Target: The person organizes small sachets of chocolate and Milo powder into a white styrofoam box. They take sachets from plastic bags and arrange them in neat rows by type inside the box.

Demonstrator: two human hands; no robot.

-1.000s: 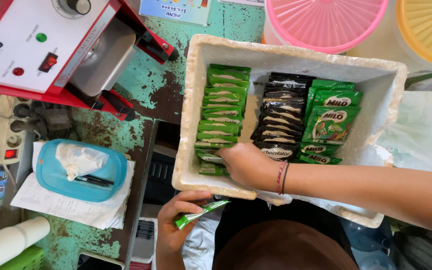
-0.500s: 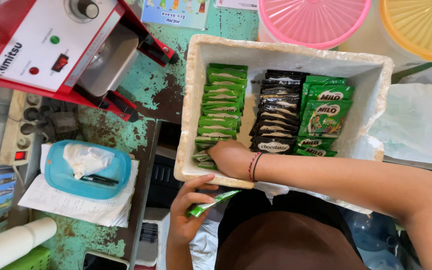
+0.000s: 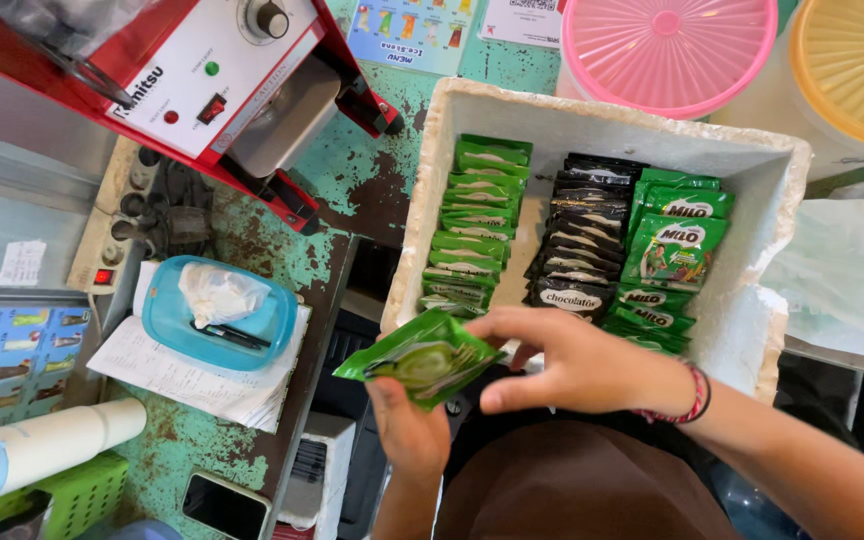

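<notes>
Both hands pinch a flat, glossy green sachet, slightly crumpled.

Red machine, blue tray, pink lid, yellow lid.

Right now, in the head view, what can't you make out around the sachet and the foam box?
- Green sachet: its near edge is covered by the left hand and the right hand.
- Foam box: its near rim and front sachets are hidden by the right hand and forearm.
- Yellow lid: cut off by the right edge.
</notes>
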